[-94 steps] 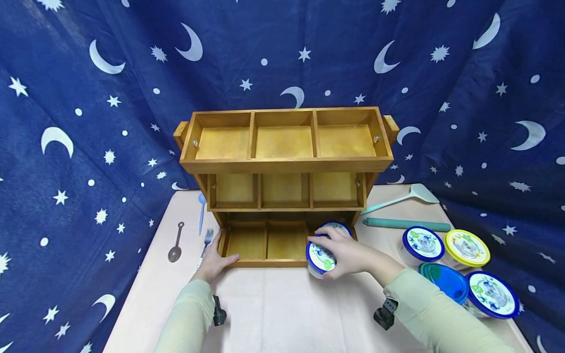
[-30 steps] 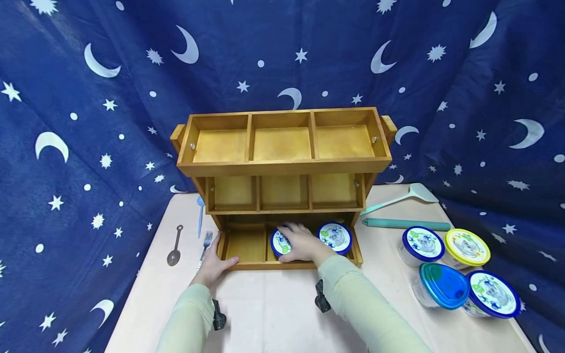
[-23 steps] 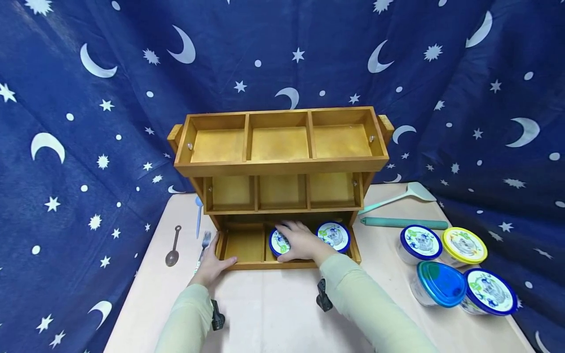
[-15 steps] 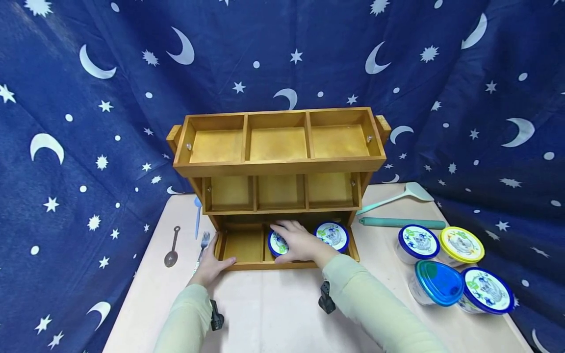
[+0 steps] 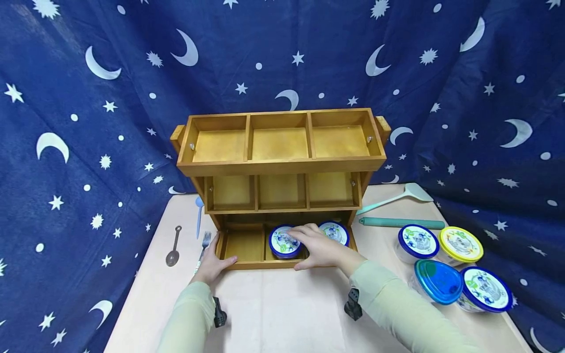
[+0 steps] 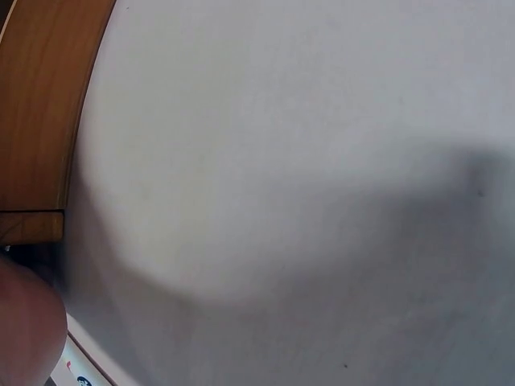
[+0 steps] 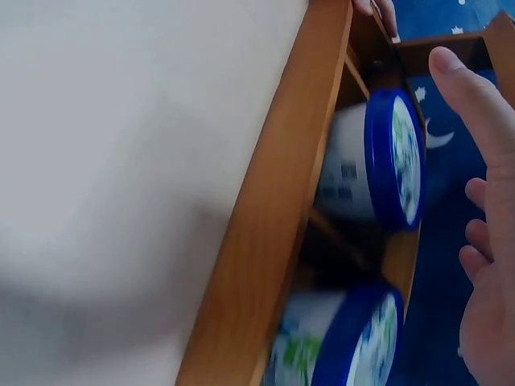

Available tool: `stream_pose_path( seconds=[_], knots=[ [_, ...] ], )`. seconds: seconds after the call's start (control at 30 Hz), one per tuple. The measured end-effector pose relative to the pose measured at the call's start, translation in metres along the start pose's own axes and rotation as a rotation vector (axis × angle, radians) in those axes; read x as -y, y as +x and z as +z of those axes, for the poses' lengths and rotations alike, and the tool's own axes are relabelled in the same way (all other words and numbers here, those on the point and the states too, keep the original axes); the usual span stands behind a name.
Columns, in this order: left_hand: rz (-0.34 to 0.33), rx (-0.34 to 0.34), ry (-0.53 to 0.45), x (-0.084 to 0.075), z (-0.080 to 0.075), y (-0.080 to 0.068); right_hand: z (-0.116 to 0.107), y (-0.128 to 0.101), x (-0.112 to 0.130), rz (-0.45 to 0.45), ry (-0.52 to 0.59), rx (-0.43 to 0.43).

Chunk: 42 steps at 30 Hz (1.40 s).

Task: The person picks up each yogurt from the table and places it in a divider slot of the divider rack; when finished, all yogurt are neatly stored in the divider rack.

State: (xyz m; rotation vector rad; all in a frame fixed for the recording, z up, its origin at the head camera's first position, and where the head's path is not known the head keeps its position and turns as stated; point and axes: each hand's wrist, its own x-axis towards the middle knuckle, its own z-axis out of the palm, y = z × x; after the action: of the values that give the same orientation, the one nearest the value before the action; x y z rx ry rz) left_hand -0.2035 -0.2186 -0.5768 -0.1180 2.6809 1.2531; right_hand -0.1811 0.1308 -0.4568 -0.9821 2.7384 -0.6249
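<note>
The left hand (image 5: pixel 215 263) lies open, fingers and thumb pressed flat against the near-left corner of the wooden rack (image 5: pixel 282 165), bracing it on the table (image 5: pixel 282 314). In the rack's bottom tier, the blue-lidded tub (image 5: pixel 285 241) stands upright in the middle compartment, beside a second tub (image 5: pixel 335 232) on its right. The right hand (image 5: pixel 321 248) hovers open and relaxed just right of the first tub, holding nothing. The tub appears light, rigid plastic with smooth, likely slippery walls, best gripped around the lid rim from above.
</note>
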Motion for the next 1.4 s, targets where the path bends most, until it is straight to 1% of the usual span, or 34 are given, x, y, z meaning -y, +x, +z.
stream_pose_path(
  seconds=[0.13,0.27,0.37,0.47,0.73,0.83,0.9,1.0,1.1,1.23,1.4],
  knots=[
    [-0.004,-0.007,0.000,0.002,-0.001,0.000,-0.012,-0.017,-0.013,0.024,-0.038,-0.025],
    [-0.011,-0.010,-0.003,0.003,-0.001,-0.001,-0.019,-0.032,-0.029,0.042,-0.082,-0.084],
    [-0.019,-0.009,-0.002,0.003,-0.001,-0.002,-0.025,-0.042,-0.039,0.051,-0.092,-0.124],
    [-0.028,-0.008,-0.010,0.003,-0.002,-0.003,-0.031,-0.051,-0.046,0.068,-0.095,-0.141],
    [-0.030,-0.010,-0.023,0.000,-0.005,-0.006,-0.046,-0.067,-0.059,0.161,-0.111,-0.137],
    [-0.010,-0.015,-0.034,0.000,-0.005,-0.006,-0.051,-0.073,-0.064,0.203,-0.103,-0.143],
    [-0.007,-0.011,-0.032,0.001,-0.004,-0.006,-0.054,-0.077,-0.070,0.237,-0.103,-0.147],
    [-0.014,-0.008,-0.032,0.000,-0.004,-0.006,-0.056,-0.084,-0.081,0.265,-0.113,-0.161],
    [-0.015,-0.008,-0.025,-0.002,-0.004,-0.007,-0.057,-0.090,-0.093,0.275,-0.122,-0.174],
    [0.005,-0.005,-0.028,-0.005,-0.003,-0.008,-0.062,-0.101,-0.106,0.336,-0.096,-0.152],
    [0.013,-0.003,-0.029,-0.006,-0.003,-0.008,-0.070,-0.117,-0.122,0.463,-0.076,-0.097]
  ],
)
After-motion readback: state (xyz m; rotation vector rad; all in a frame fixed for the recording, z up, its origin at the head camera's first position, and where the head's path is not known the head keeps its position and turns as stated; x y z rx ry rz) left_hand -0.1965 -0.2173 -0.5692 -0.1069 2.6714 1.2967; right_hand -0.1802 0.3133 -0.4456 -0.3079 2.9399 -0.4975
